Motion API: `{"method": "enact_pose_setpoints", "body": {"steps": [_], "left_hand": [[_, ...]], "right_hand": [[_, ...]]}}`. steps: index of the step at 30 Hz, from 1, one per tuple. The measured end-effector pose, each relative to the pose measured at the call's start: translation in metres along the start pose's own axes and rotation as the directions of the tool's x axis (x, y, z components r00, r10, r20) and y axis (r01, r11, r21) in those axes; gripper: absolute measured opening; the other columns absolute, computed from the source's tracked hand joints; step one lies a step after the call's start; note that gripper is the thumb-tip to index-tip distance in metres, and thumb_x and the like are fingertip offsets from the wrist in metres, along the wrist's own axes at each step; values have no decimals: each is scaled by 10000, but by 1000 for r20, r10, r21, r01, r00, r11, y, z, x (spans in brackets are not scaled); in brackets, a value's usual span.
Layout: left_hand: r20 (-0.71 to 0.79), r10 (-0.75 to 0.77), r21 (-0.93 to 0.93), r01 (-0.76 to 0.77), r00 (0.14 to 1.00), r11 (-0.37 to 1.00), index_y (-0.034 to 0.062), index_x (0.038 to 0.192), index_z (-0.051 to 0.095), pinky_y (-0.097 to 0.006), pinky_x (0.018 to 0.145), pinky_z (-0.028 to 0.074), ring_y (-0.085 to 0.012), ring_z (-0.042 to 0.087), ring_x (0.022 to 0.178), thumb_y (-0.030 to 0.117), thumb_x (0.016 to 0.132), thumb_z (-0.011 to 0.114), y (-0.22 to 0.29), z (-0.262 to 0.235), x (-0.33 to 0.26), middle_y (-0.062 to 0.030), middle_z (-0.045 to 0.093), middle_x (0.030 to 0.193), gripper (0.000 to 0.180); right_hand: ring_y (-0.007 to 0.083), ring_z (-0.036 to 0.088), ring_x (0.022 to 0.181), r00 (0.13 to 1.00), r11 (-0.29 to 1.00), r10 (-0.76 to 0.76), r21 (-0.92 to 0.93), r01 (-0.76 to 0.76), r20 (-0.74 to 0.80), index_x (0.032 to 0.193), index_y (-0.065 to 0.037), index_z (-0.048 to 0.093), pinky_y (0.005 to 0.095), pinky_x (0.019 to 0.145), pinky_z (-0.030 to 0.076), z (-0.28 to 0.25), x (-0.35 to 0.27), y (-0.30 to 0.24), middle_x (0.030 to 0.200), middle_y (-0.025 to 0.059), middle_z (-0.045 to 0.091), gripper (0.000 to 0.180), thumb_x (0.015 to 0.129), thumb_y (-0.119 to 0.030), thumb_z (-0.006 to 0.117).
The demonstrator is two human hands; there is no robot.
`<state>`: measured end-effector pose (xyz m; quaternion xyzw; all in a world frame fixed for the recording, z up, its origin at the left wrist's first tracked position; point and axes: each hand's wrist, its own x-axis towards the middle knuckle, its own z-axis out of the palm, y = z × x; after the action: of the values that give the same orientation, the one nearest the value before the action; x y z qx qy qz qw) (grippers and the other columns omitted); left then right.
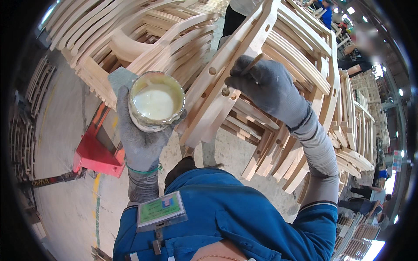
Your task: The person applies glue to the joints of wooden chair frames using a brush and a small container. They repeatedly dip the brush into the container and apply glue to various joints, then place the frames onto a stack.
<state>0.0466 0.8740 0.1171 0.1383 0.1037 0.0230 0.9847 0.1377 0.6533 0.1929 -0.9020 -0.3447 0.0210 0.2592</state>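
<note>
Gray-gloved, my left hand [141, 148] grips a round cup [146, 125] from beneath. Thick white liquid [153, 103] fills part of the cup, and pale residue coats its sides. A flat gray-green piece [118, 77] sticks out between that hand and the cup; its kind is unclear. My right hand [274, 85], also gloved, pinches a thin brown stick [252, 64]. Those fingers are right over a pale wooden rail [216, 80] with round holes, beside one hole [225, 92]. Whether the stick's tip enters a hole is hidden by the fingers.
Stacked wooden chair frames [300, 52] stand ahead and to the right. More curved wooden parts [143, 39] are piled at the far left. A red metal pallet-jack-like base [98, 154] is on the floor to the left. Other people [326, 15] are in the background.
</note>
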Motion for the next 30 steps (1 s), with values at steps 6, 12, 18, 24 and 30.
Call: {"method": "enact_pose_setpoints", "body": {"steps": [6, 12, 18, 24, 30], "left_hand": [[112, 301, 549, -311, 947, 776, 71, 1298, 399, -561, 852, 473, -434, 504, 1090, 456, 925, 410, 4, -14, 13, -231, 441, 1262, 536], [136, 163, 217, -190, 977, 957, 56, 1328, 357, -574, 904, 422, -443, 443, 1146, 457, 913, 429, 13, -8, 7, -246, 392, 1303, 582], [240, 53, 101, -79, 969, 992, 41, 1353, 321, -583, 953, 374, -449, 387, 1192, 462, 901, 444, -4, 3, -25, -262, 345, 1339, 630], [396, -167, 115, 132, 903, 985, 24, 1376, 285, -589, 994, 334, -450, 336, 1233, 470, 888, 463, -77, 15, -72, -274, 304, 1371, 684], [355, -356, 203, 300, 864, 932, 63, 1375, 296, -594, 916, 411, -461, 418, 1165, 500, 898, 430, -230, 51, -137, -267, 357, 1337, 660]], "right_hand": [[286, 589, 590, 992, 991, -121, 50, 123, -45, 811, -50, 562, 386, 540, 441, 9, -1, 2, 623, 122, 562, 184, 844, -228, 597], [241, 581, 565, 994, 993, -76, -95, 68, -80, 831, -41, 574, 340, 524, 437, 9, -5, -5, 637, 111, 577, 160, 832, -194, 621], [272, 609, 646, 983, 990, 20, 138, 5, -180, 850, -46, 604, 359, 613, 471, 4, -21, 6, 678, 117, 609, 163, 805, -198, 641], [211, 626, 671, 796, 871, 45, 414, 264, -603, 859, -60, 651, 304, 644, 490, -27, -141, 32, 722, 85, 638, 146, 795, -191, 656], [176, 656, 732, 423, 705, 464, 614, 354, -778, 917, 40, 544, 271, 646, 576, -66, -368, 30, 850, 149, 638, 110, 842, -19, 598]]}}
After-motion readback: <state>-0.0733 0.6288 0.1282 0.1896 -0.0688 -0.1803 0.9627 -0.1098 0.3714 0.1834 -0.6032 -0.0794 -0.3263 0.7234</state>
